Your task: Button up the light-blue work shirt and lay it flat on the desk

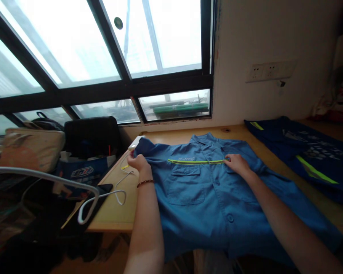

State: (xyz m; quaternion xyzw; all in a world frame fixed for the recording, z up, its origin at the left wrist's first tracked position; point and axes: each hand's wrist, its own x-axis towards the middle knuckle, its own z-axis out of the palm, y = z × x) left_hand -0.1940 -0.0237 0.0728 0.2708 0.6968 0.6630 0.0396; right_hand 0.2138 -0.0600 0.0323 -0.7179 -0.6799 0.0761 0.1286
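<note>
A blue button-up work shirt (188, 213) lies spread front side up on a wooden table, its collar toward the window. A yellow-green strip (196, 162) crosses its chest above a flap pocket (185, 184). My left hand (139, 161) is closed on the shirt's left-side sleeve, near the table's edge; part of its fingers is hidden. Just right of the button placket, my right hand (236, 163) pinches the shirt cloth at the strip's end.
A folded dark blue garment (305, 152) with yellow-green strips lies on the right of the table (117, 213). A white power strip (136, 142) with a cable sits behind my left hand. Bags (34, 146) and a black chair back (93, 133) crowd the left. Sockets (270, 71) are on the wall.
</note>
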